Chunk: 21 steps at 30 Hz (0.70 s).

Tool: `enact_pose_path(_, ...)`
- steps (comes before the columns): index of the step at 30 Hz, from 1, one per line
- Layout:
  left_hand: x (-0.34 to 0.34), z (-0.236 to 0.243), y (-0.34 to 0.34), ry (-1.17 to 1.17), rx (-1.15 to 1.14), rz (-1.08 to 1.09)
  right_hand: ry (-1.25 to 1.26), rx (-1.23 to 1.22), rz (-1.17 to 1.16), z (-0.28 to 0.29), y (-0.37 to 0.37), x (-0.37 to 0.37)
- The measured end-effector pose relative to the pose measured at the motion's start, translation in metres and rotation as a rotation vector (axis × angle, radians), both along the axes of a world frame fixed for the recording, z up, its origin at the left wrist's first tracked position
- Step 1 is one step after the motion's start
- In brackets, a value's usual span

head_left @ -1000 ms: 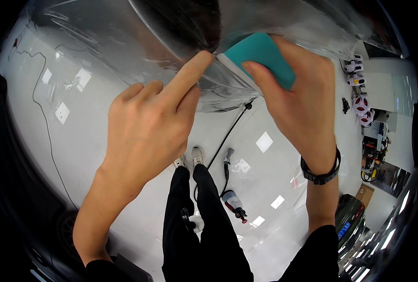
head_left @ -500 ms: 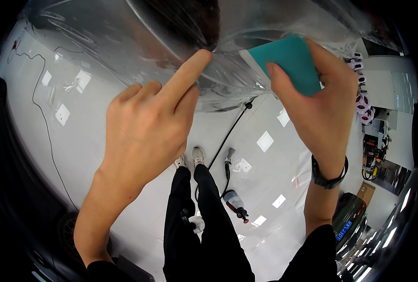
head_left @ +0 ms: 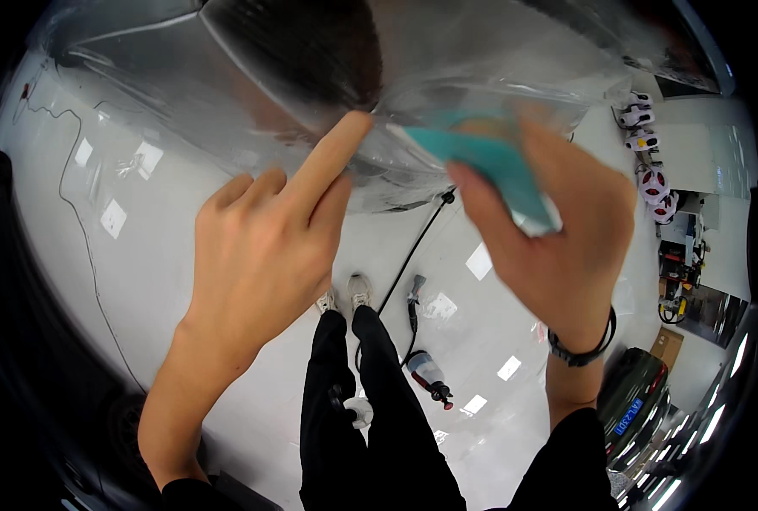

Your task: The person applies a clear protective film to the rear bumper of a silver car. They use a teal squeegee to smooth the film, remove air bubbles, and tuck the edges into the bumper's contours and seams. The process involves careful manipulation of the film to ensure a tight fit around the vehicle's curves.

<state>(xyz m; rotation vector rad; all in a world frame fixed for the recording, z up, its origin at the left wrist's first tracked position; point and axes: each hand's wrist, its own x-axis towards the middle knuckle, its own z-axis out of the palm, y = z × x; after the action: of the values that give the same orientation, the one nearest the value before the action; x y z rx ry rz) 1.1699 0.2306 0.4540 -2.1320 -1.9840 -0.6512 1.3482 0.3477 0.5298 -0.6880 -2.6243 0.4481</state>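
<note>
Clear plastic film (head_left: 161,81) spreads over a glossy curved car panel at the top of the view, with creases and a loose edge hanging below. My left hand (head_left: 255,247) holds nothing; its index finger is stretched out with the tip at the film, while the outer fingers are bent. Its thumb is hidden. In my right hand (head_left: 570,230) a teal squeegee (head_left: 472,157) with a pale edge is gripped between thumb and fingers. The pale edge points left toward my left fingertip. Motion blurs the squeegee and right fingers, so firm contact with the film is unclear.
A black hose (head_left: 413,247) runs down from under the panel. Near my feet lie a nozzle (head_left: 415,289) and a pump spray bottle (head_left: 428,375). A thin cable (head_left: 80,221) crosses the pale floor at left. A dark green car (head_left: 634,404) stands at lower right.
My right hand has moved left and slightly down with the squeegee, which has tilted and come closer to my left hand. My left fingertip sits slightly lower. The film's creases have shifted.
</note>
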Motion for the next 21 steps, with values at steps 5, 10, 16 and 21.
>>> enact_pose_path(5, 0.005, -0.001, 0.000, 0.028, -0.001, 0.016, 0.080, -0.005, 0.216, 0.009, 0.004, 0.025)
enact_pose_path(10, 0.009, -0.003, 0.001, 0.022, 0.024, 0.017, 0.104, 0.440, -0.093, 0.019, 0.024, 0.050)
enact_pose_path(16, 0.009, -0.001, 0.003, 0.050, 0.023, 0.022, 0.186, 0.503, 0.112, 0.017, 0.054, 0.030)
enact_pose_path(21, 0.008, -0.004, 0.001, 0.032, 0.033, 0.021, -0.029, 0.122, 0.035, 0.024, 0.039, 0.013)
